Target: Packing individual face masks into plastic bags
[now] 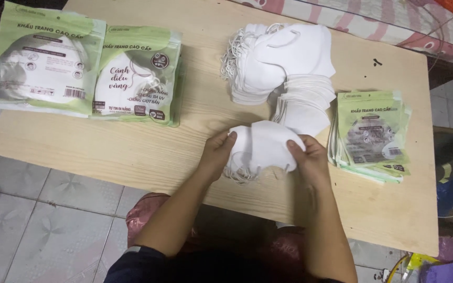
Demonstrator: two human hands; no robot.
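Left hand (217,152) and right hand (306,157), fingers curled closed, grip a small stack of white fabric face masks (262,148) from either end above the pale wooden table (132,147).

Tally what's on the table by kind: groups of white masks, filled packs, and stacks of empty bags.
Groups of white masks: 2, a small stack held between the left hand and right hand, and a fanned pile
Filled green-and-white packs: 2
Stacks of empty bags: 1
Total: 5

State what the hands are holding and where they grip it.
Both hands hold a small stack of white face masks: the left hand grips its left end, the right hand its right end.
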